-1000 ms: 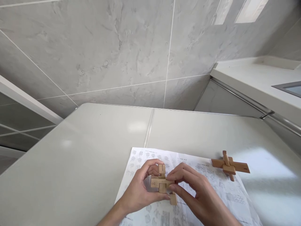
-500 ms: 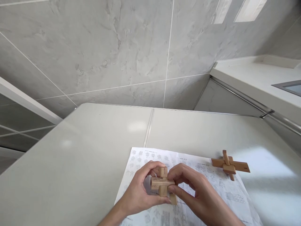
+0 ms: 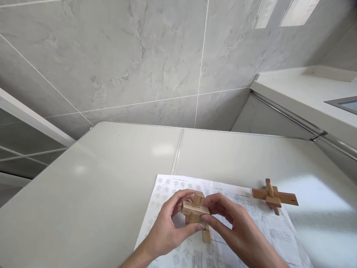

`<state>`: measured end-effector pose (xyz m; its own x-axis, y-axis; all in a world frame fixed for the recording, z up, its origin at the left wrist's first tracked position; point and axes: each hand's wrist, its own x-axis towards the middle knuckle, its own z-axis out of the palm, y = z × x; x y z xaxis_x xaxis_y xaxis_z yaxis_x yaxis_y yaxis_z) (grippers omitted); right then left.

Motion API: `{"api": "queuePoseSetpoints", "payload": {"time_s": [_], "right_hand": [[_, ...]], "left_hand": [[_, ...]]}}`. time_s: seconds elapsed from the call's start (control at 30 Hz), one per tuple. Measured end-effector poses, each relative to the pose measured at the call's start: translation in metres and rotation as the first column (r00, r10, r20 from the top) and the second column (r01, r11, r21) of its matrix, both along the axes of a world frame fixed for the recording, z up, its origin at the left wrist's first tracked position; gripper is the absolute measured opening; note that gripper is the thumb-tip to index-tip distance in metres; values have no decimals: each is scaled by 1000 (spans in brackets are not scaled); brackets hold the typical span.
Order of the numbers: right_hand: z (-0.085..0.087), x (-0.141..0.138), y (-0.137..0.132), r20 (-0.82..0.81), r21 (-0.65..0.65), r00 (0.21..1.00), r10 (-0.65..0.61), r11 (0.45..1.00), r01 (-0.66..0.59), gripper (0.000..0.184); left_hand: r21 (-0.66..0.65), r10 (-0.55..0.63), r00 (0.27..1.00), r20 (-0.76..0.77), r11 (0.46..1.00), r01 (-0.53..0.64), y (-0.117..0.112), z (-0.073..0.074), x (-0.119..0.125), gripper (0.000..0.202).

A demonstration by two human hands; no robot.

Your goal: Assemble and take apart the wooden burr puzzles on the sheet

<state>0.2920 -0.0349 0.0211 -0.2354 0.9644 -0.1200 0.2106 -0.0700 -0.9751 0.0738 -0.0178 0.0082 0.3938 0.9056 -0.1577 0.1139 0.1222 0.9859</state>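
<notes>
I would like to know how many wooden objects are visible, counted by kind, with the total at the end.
Wooden burr puzzles: 2 (held puzzle, in left hand and right hand; cross-shaped puzzle, lying to the right)
Separate wooden blocks: 1 (single block, lying on the printed paper)
Total visible: 3

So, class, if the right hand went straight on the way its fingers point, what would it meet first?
The right hand would first meet the wooden assembly it is touching; beyond, probably the left hand, though depth is unclear.
</notes>
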Motion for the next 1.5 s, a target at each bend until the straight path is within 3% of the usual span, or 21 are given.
{"api": "queuePoseSetpoints", "payload": {"time_s": [0.1, 0.2, 0.5, 1.03, 1.17, 1.33, 1.5], "right_hand": [[-3, -1, 0, -17, 6, 999, -29, 1000, 29, 22], [-4, -3, -1, -29, 26, 998, -54, 998, 55, 24], [-3, -4, -2, -14, -17, 1000, 4, 1000, -4, 15], [-3, -4, -5, -20, 13, 1000, -16, 1000, 16, 7], [1, 2, -1, 27, 7, 997, 76, 997, -77, 7], [6, 11, 1, 200, 140, 974, 109, 980, -138, 15], [7, 8, 0, 215, 218, 974, 69, 969, -117, 25]], "left_hand": [[9, -3, 998, 55, 1000, 2, 3, 5, 5, 30], [7, 17, 996, 88, 1000, -18, 5, 7, 9, 20], [-50, 99, 990, 96, 994, -95, 3, -4, 7, 24], [-31, 118, 990, 78, 993, -116, 3, -4, 8, 21], [-27, 95, 994, 53, 995, -93, 4, -5, 7, 23], [4, 55, 997, -61, 998, -55, 5, -3, 11, 21], [16, 17, 995, -100, 1000, -15, 7, 3, 13, 13]]}}
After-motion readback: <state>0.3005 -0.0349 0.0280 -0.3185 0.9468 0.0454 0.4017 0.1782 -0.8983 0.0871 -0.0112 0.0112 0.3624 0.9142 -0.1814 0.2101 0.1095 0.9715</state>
